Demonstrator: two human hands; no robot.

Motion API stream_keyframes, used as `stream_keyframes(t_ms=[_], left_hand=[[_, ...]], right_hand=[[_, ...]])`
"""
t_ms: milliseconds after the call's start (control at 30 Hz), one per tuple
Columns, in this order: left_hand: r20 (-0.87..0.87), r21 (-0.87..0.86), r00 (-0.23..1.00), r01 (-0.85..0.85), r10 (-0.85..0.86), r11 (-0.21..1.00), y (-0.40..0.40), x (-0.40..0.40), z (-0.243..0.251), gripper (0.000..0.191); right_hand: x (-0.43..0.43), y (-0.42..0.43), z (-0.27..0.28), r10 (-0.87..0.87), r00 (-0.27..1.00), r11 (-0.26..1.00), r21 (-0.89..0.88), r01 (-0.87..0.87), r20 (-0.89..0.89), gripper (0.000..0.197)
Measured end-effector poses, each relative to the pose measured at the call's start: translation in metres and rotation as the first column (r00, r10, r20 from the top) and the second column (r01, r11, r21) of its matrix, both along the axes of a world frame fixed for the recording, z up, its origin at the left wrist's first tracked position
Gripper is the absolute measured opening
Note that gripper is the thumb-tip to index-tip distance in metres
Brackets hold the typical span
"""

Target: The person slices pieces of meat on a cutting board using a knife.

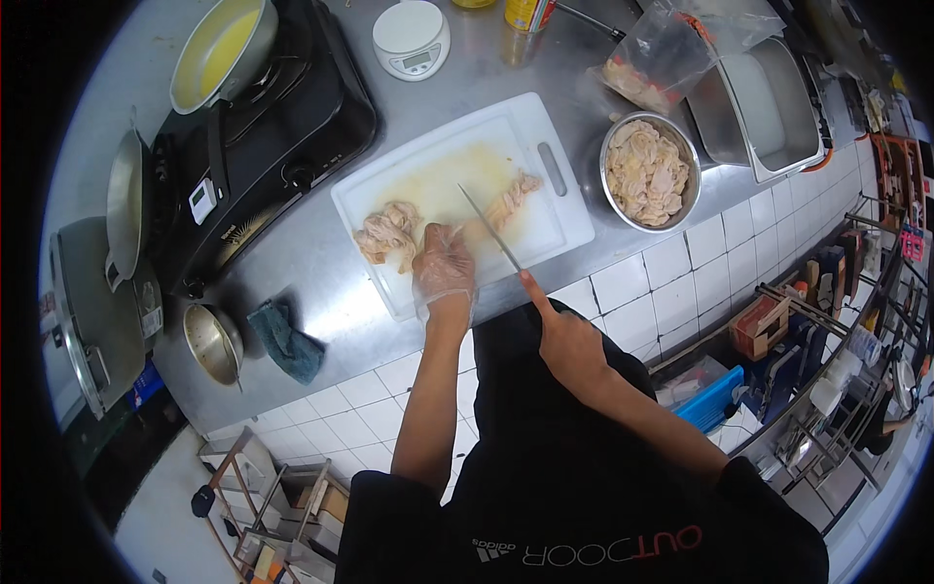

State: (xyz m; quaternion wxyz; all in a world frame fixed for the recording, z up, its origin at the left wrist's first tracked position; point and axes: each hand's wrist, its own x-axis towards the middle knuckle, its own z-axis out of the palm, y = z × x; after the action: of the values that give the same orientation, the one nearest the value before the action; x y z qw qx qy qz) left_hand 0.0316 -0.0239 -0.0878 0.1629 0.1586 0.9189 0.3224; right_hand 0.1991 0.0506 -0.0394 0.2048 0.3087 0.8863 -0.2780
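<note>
My left hand (pixel 444 263), in a clear plastic glove, is curled over a piece of pale meat (pixel 476 231) on the white cutting board (pixel 430 164). Its fingertips are partly hidden. My bare right hand (pixel 573 350) grips a kitchen knife (pixel 490 228), index finger stretched along its spine. The blade slants up and left across the board, just right of the held piece. Beyond the blade lies a row of cut meat (pixel 514 197). A larger heap of pale meat, probably chicken (pixel 388 232), rests left of my gloved hand.
Right of the board stands a steel bowl (pixel 607 182) of cut meat, near a plastic bag (pixel 657 62) and steel pan (pixel 788 157). A gas stove (pixel 306 131) with a saucepan (pixel 182 69) is left. A scale (pixel 412 36), teal cloth (pixel 288 342) and small bowl (pixel 208 343) also sit on the counter.
</note>
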Motion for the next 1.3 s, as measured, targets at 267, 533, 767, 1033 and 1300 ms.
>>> stream_keyframes(t_ms=[267,533,767,1033,1300], left_hand=[[-0.054,0.034,0.999,0.003,-0.001,0.999,-0.003,0.0,-0.01,0.016],[-0.047,0.005,0.998,0.038,-0.038,0.999,0.007,0.0,0.009,0.015],[-0.125,0.01,0.991,0.055,-0.053,0.998,0.006,0.002,0.003,0.012],[-0.207,0.092,0.978,0.045,-0.025,0.995,0.0,-0.001,-0.018,0.019],[0.205,0.394,0.979,-0.09,0.008,0.915,-0.01,-0.024,-0.014,0.025]], right_hand=[[-0.023,0.003,0.009,-0.056,0.993,0.998,0.017,0.058,-0.103,0.097],[-0.056,0.012,-0.02,-0.109,0.937,0.992,0.021,0.123,-0.332,0.095],[-0.011,0.002,0.005,-0.104,0.981,0.992,-0.089,0.09,-0.165,0.096],[0.007,0.001,0.006,-0.108,0.991,0.989,-0.11,0.099,-0.08,0.091],[0.004,0.022,0.002,-0.166,0.977,0.985,-0.065,0.158,-0.135,0.095]])
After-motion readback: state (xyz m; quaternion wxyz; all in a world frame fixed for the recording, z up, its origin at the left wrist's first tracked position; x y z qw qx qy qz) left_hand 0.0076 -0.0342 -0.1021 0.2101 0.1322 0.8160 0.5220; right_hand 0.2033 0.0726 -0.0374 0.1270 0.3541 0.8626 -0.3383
